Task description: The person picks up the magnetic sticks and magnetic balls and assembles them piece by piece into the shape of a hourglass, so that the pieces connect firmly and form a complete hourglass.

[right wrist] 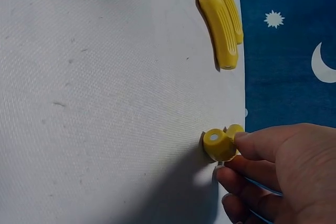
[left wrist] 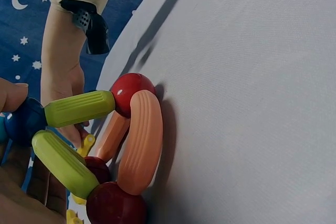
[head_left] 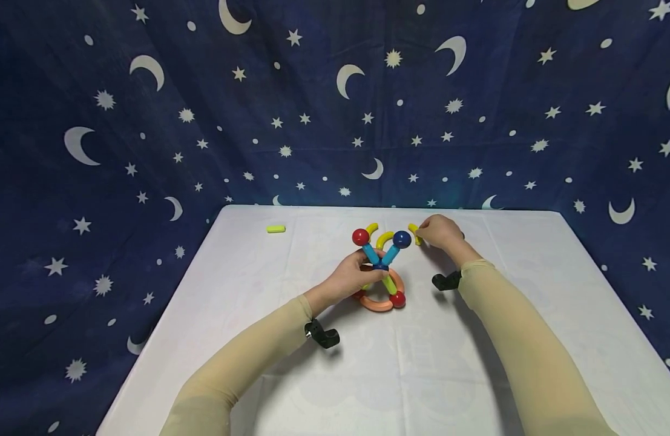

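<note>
My left hand point(head_left: 350, 277) holds a magnetic ball-and-rod figure by its dark blue middle ball point(left wrist: 25, 121). Two light blue rods point(head_left: 391, 255) rise from that ball in a V, tipped by a red ball point(head_left: 360, 237) and a dark blue ball point(head_left: 402, 239). Below it, green rods point(left wrist: 80, 107) slope down to red balls point(left wrist: 116, 204), joined in a ring by curved orange rods point(left wrist: 140, 142). Toward the far edge, my right hand point(head_left: 440, 232) pinches a curved yellow rod point(right wrist: 219, 145) between thumb and fingers, with another yellow piece point(right wrist: 235, 128) showing just behind.
Two more curved yellow rods point(right wrist: 219, 30) lie side by side on the white tabletop point(head_left: 335, 375), behind the figure. A short yellow-green rod point(head_left: 276, 229) rests at the far left. A dark blue star-and-moon cloth point(head_left: 313, 121) hangs behind the table.
</note>
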The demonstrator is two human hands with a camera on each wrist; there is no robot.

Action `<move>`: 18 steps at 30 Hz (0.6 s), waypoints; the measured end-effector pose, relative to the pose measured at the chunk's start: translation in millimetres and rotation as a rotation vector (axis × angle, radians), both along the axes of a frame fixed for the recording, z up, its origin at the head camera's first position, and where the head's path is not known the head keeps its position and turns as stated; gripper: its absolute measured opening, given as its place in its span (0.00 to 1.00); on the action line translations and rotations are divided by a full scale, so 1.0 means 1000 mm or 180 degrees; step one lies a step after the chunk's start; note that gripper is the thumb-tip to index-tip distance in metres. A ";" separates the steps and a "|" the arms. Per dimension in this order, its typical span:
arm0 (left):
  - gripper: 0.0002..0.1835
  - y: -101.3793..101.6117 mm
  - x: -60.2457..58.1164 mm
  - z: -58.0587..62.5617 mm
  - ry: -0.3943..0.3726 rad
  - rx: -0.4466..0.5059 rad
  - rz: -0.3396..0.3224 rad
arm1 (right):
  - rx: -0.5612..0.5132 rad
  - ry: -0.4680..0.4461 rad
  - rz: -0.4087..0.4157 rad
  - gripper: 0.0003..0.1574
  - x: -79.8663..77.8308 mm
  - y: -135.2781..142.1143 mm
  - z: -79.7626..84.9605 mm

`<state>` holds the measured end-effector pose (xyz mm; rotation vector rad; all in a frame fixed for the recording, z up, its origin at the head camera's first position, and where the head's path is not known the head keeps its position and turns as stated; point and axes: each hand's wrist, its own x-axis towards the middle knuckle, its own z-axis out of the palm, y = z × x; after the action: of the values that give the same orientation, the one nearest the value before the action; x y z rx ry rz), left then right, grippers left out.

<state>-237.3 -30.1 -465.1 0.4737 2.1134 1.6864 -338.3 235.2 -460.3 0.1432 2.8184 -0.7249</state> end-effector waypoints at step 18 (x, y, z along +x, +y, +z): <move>0.18 0.000 -0.001 -0.001 0.0003 0.0031 0.0002 | 0.0120 0.0146 -0.0239 0.21 0.001 -0.005 -0.004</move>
<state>-238.4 -30.3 -466.0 0.4768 2.1071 1.6979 -337.7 230.4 -464.2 0.2431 2.8851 -0.7000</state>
